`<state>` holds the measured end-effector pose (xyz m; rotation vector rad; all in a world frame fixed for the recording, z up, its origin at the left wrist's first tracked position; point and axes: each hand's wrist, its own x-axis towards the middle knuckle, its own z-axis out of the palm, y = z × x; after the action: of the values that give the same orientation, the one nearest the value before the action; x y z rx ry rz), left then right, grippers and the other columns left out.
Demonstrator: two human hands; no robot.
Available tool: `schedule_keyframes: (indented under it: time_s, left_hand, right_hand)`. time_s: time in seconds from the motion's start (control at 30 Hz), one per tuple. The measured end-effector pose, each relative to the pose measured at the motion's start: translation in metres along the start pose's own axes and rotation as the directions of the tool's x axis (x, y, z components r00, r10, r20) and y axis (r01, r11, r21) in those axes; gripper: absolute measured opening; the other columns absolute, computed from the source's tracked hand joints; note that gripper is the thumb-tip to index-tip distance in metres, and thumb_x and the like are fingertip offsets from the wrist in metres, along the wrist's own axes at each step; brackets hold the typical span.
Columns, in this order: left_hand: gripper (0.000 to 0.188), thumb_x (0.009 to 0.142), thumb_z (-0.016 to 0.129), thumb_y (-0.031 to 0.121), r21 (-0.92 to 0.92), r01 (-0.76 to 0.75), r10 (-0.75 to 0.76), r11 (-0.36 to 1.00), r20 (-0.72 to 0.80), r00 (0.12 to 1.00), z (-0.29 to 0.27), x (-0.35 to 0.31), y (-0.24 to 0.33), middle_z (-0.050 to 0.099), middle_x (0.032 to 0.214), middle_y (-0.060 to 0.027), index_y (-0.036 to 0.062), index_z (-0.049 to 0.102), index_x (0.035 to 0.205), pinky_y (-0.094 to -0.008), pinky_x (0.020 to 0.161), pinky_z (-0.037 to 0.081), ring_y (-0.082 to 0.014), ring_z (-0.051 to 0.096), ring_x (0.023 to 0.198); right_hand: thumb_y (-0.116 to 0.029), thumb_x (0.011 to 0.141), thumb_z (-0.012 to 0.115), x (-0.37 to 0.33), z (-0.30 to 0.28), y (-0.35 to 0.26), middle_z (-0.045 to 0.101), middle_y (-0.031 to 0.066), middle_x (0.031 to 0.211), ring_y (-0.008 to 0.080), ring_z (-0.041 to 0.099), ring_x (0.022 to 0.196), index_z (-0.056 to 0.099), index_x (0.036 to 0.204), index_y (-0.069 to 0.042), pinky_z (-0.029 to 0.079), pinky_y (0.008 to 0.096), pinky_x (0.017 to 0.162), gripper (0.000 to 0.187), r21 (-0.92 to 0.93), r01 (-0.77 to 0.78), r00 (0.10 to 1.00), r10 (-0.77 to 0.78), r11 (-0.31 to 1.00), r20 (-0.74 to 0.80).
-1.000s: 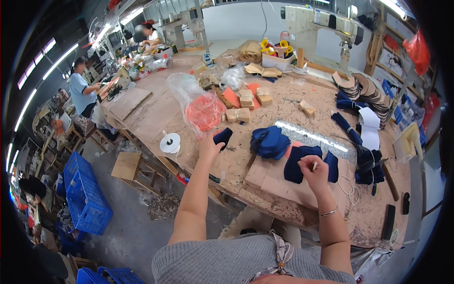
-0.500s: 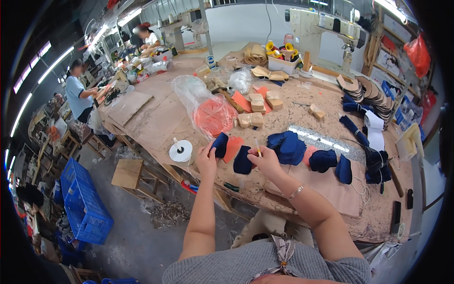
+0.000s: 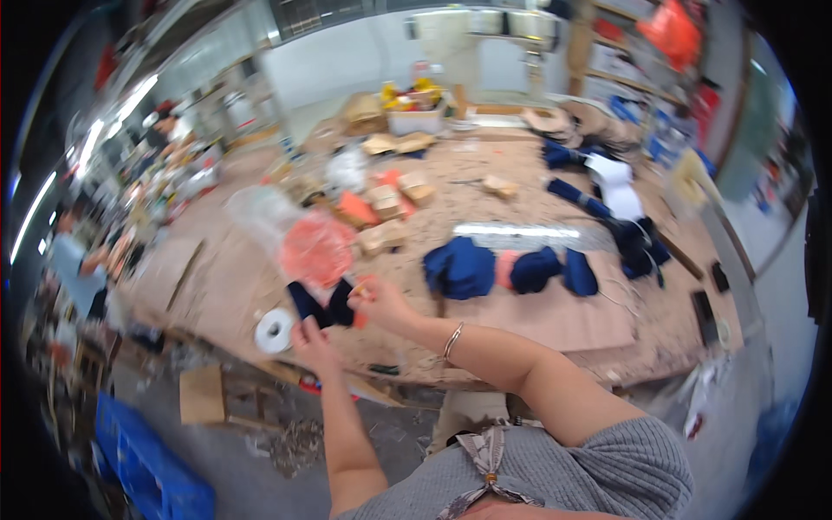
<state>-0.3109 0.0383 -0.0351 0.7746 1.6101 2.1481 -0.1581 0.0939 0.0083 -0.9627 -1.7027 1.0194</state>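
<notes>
The picture is smeared by motion. My left hand point(image 3: 315, 348) is closed at the lower edge of a dark navy fabric piece point(image 3: 305, 303), its fingertips gripping it. Just right of it lies a second navy piece point(image 3: 341, 302), whose right edge meets the fingers of my right hand point(image 3: 386, 308). That hand is closed in a pinch around a slim pen-like stick point(image 3: 361, 292), now mostly blurred. A bit of orange sheet shows beneath the navy pieces. To the right, a stack of navy pieces point(image 3: 459, 269) and smaller navy pieces point(image 3: 535, 270) lie along the table.
A white spool point(image 3: 275, 330) stands at the table's near left edge. Beyond my hands lie a plastic-wrapped orange bundle point(image 3: 316, 250) and tan bundles point(image 3: 381, 237). A speckled metal plate point(image 3: 529, 232) lies behind the navy stacks. A wooden stool point(image 3: 204, 396) and blue crate point(image 3: 147, 459) stand on the floor.
The view has swung right, so the table sits further left in the picture. My hands have come closer together, and the two navy pieces now lie nearly edge to edge over the orange sheet.
</notes>
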Motion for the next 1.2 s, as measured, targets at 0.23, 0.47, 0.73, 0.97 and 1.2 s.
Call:
schedule_keyframes:
  time_s: [0.23, 0.47, 0.73, 0.97, 1.2]
  left_hand:
    - [0.019, 0.09, 0.062, 0.012, -0.035, -0.141, 0.142, 0.989, 0.447, 0.883, 0.039, -0.105, 0.04, 0.056, 0.087, -0.0036, -0.0001, 0.059, 0.104, -0.0217, 0.064, 0.045, -0.0096, 0.054, 0.071]
    - [0.018, 0.08, 0.069, 0.016, -0.043, -0.289, 0.143, 0.956, 0.932, 0.334, 0.224, -0.166, 0.086, 0.063, 0.079, -0.0141, -0.0007, 0.064, 0.087, -0.0351, 0.07, 0.049, -0.0274, 0.062, 0.073]
    - [0.079, 0.06, 0.083, 0.04, 0.264, -0.713, -0.302, 0.65, 0.95, 0.076, 0.303, -0.182, 0.064, 0.063, 0.113, -0.0213, 0.0002, 0.054, 0.121, -0.0376, 0.09, 0.048, -0.0325, 0.061, 0.105]
    - [0.056, 0.069, 0.08, 0.027, 0.467, 0.048, -0.462, 0.883, 0.883, -0.088, 0.309, -0.187, 0.079, 0.067, 0.102, -0.0148, -0.0041, 0.06, 0.111, -0.035, 0.078, 0.054, -0.0251, 0.066, 0.091]
    - [0.041, 0.084, 0.071, 0.023, 0.364, 0.591, -0.348, 0.72, 0.926, -0.148, 0.338, -0.247, 0.068, 0.065, 0.104, -0.009, 0.0015, 0.057, 0.117, -0.032, 0.077, 0.054, -0.0178, 0.065, 0.088]
  right_hand:
    - [-0.011, 0.084, 0.068, -0.104, -0.206, -0.009, 0.063, 0.0033, 0.068, 0.0022, 0.051, 0.056, 0.067, 0.09, -0.003, 0.042, 0.021, 0.051, 0.009, -0.207, 0.162, 0.853, -0.243, 0.965, -0.463]
    - [-0.034, 0.068, 0.08, -0.147, -0.355, 0.027, 0.067, 0.0159, 0.092, 0.0308, 0.064, 0.087, 0.066, 0.094, -0.001, 0.051, 0.0381, 0.076, 0.045, -0.66, -0.496, 0.786, -0.031, 0.565, -0.618]
    - [-0.041, 0.052, 0.086, -0.109, -0.374, 0.046, 0.067, 0.0209, 0.099, 0.0343, 0.064, 0.092, 0.067, 0.1, -0.001, 0.051, 0.0395, 0.083, 0.065, -0.692, -0.536, 0.835, 0.423, 0.484, -0.351]
    - [-0.026, 0.077, 0.072, -0.127, -0.368, 0.058, 0.066, 0.023, 0.099, 0.0346, 0.065, 0.093, 0.061, 0.11, 0.0, 0.05, 0.0398, 0.082, 0.044, -0.337, -0.473, 0.76, 0.184, 0.814, -0.624]
    - [-0.02, 0.091, 0.057, -0.118, -0.383, 0.099, 0.065, 0.0078, 0.084, 0.0216, 0.063, 0.074, 0.058, 0.109, -0.003, 0.047, 0.0336, 0.059, 0.024, 0.164, -0.367, 0.777, 0.398, 0.916, -0.487]
